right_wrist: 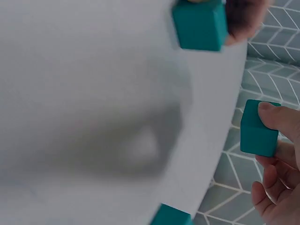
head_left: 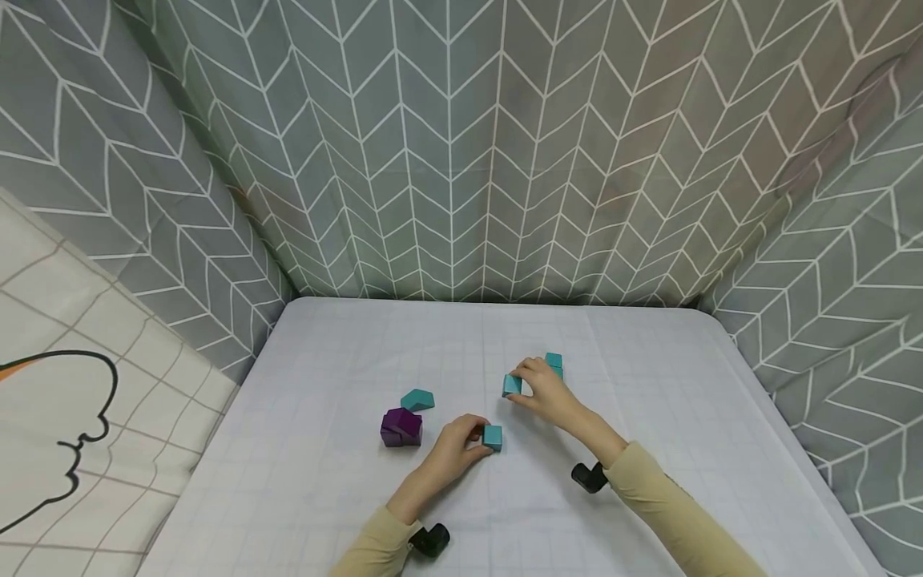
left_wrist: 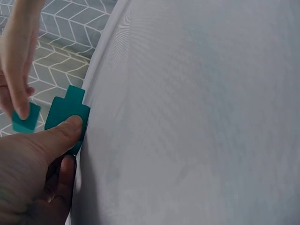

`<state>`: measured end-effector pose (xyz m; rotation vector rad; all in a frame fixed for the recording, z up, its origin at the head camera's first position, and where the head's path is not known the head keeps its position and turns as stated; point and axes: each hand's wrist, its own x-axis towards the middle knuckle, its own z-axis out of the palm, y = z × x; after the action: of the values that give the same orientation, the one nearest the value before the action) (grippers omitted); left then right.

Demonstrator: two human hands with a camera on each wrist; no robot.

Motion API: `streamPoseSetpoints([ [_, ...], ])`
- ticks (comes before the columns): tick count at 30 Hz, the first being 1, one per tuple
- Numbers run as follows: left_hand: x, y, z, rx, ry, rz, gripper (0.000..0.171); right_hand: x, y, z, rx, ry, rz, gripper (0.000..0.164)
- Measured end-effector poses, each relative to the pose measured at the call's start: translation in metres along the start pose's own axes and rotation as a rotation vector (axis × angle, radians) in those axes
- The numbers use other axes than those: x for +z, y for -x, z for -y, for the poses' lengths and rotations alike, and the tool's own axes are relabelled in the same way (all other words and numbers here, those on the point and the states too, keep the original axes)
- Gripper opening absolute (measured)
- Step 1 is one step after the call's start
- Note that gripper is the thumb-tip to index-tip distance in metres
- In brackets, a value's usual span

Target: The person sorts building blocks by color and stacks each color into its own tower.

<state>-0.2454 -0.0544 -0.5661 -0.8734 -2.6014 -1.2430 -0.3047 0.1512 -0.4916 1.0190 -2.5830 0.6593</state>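
Observation:
Near the middle of the white table, my left hand (head_left: 453, 450) pinches a teal block (head_left: 493, 437) between thumb and fingers. The thumb lies on this block's face in the left wrist view. Farther back and to the right, my right hand (head_left: 546, 393) pinches a second teal block (head_left: 512, 386) by its edges. That block (right_wrist: 258, 129) shows angled faces in the right wrist view, with the thumb on top. The two held blocks are apart. Beyond the right hand stand more teal pieces (head_left: 554, 361), partly hidden by it.
Left of my left hand sit purple blocks (head_left: 401, 429) close together, with a teal angled block (head_left: 417, 400) just behind them. The white table (head_left: 324, 353) ends at a patterned grey curtain (head_left: 469, 160). A black wrist device (head_left: 430, 541) is on each forearm.

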Motion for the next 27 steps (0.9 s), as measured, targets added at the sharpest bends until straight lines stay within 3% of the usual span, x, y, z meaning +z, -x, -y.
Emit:
streamPoseSetpoints([
  [5, 0.001, 0.000, 0.000, 0.014, 0.003, -0.012, 0.032, 0.015, 0.022, 0.006, -0.037, -0.003, 0.042, 0.031],
  [12, 0.002, -0.001, 0.002, 0.016, -0.003, -0.021, 0.031, 0.030, 0.046, 0.013, 0.043, -0.072, 0.147, 0.028],
  [19, 0.002, -0.001, 0.002, -0.011, 0.007, -0.004, 0.031, 0.032, 0.055, 0.019, 0.058, -0.176, 0.115, 0.027],
  [27, 0.002, -0.002, 0.003, -0.022, 0.010, -0.003, 0.031, 0.032, 0.056, 0.019, 0.063, -0.184, 0.138, 0.029],
])
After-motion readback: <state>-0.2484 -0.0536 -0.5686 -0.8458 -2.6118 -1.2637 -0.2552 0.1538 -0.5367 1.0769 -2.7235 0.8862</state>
